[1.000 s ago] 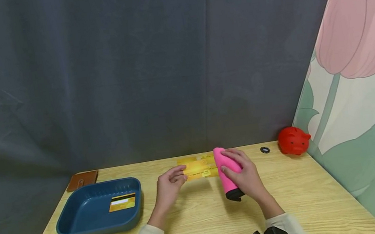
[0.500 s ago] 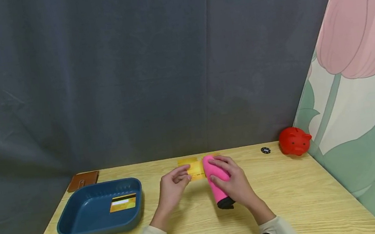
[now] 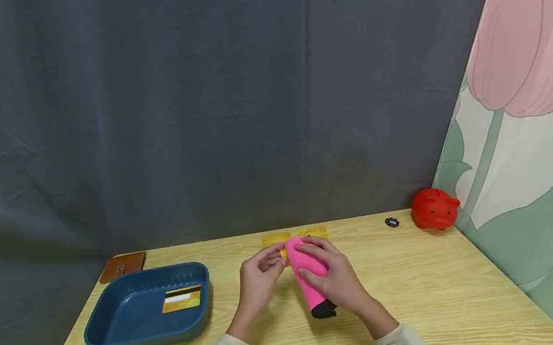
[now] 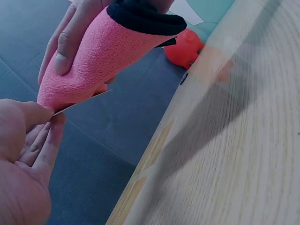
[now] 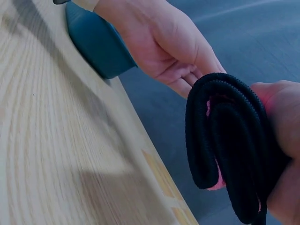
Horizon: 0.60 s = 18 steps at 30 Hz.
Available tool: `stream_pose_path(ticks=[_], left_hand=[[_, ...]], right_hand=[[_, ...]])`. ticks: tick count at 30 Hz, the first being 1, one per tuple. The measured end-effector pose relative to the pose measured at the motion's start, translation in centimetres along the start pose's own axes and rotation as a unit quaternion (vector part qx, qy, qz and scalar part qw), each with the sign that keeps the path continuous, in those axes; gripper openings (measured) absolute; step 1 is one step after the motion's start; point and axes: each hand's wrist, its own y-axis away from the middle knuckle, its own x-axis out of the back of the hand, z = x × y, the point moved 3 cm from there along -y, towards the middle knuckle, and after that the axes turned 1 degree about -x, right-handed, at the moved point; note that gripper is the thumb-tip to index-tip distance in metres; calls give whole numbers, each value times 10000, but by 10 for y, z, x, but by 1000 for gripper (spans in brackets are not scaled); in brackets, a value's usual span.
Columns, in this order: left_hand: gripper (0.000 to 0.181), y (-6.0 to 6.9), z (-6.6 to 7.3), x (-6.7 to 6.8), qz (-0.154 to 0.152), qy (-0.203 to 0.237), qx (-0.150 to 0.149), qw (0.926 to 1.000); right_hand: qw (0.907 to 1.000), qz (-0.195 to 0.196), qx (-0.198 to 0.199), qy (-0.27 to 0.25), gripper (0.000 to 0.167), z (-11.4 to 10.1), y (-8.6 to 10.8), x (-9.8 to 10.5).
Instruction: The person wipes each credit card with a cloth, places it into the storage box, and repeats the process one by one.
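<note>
My left hand [image 3: 258, 280] pinches a yellow card [image 3: 284, 257] by its left end, above the table. In my right hand [image 3: 342, 282] is a rolled pink cloth [image 3: 304, 277] with black trim, gripped from the right side. The cloth lies over the card, so only a small strip shows in the head view. Edge-on in the left wrist view, the card [image 4: 86, 100] runs along the underside of the cloth. From the right wrist view the cloth's folded black end [image 5: 234, 140] faces the camera and hides the card.
Two more yellow cards lie behind the hands, a left one [image 3: 275, 238] and a right one [image 3: 315, 232]. A blue tray [image 3: 119, 336] holds another card [image 3: 181, 298]. A brown wallet [image 3: 122, 266], a black chip [image 3: 392, 221] and a red piggy bank [image 3: 434, 209] stand farther out.
My right hand has moved the pink cloth leftward along the card and slightly nearer, covering most of it. My left hand has shifted slightly right, still holding the card.
</note>
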Motion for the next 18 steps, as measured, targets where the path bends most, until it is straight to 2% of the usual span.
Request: stream_pose_path(ticks=[8, 18], left_hand=[[31, 2, 5, -1, 74, 26, -3, 10000], [30, 1, 8, 1, -49, 34, -24, 10000]], right_hand=[[9999, 32, -36, 164, 49, 4, 0, 0], [9985, 279, -385, 272, 50, 20, -5, 17]])
